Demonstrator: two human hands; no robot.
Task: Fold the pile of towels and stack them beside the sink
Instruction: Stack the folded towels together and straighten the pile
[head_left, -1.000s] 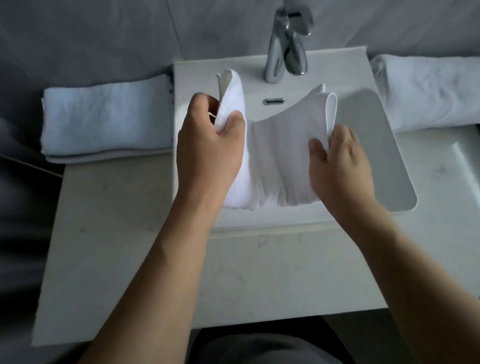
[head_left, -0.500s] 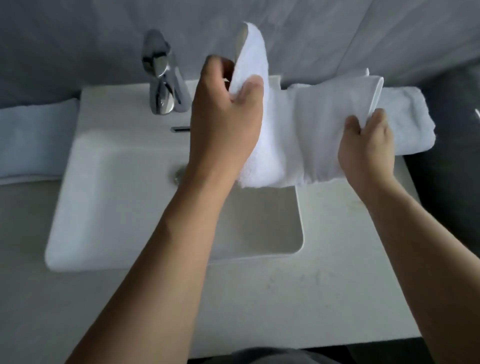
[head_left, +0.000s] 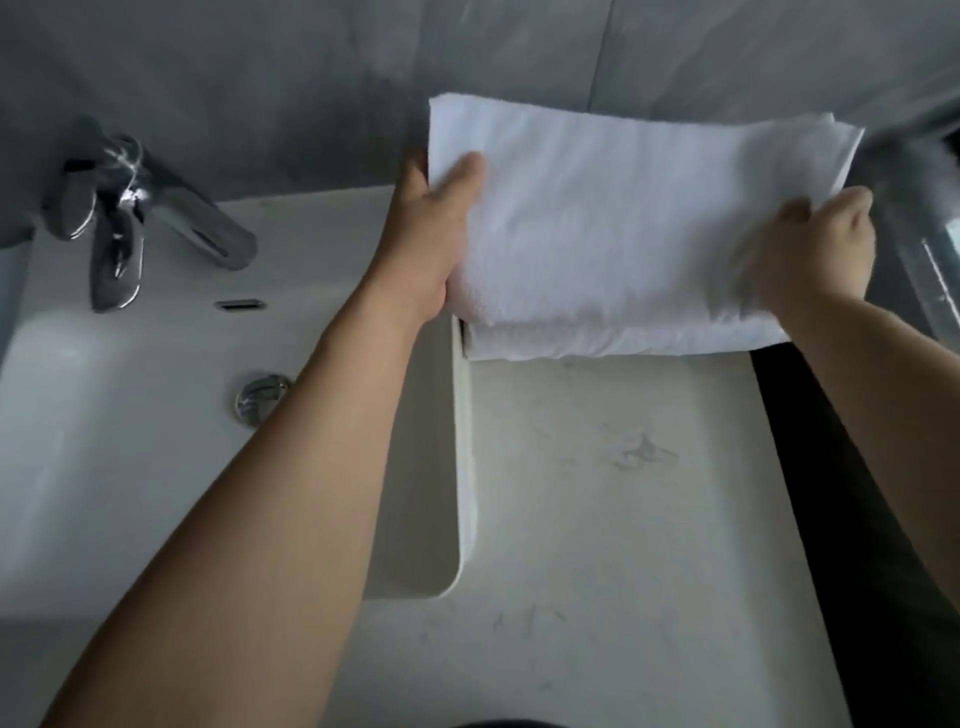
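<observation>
A folded white towel (head_left: 623, 223) lies flat on top of another folded white towel (head_left: 597, 345) on the counter to the right of the sink (head_left: 462, 467). My left hand (head_left: 431, 239) grips the top towel's left edge, thumb on top and fingers underneath. My right hand (head_left: 821, 249) holds its right edge near the front corner; it is blurred. Only the front strip of the lower towel shows.
A chrome faucet (head_left: 130, 218) stands at the back left of the sink, with the drain (head_left: 260, 397) in the basin. Pale marble counter (head_left: 623, 519) spreads in front of the towels. A grey tiled wall (head_left: 311, 78) is behind; a dark gap (head_left: 857, 519) runs along the counter's right edge.
Both hands carried the folded towel from above the sink to the right and laid it flat on the towel beside the sink. The view turned right; the left-hand towel stack is out of frame.
</observation>
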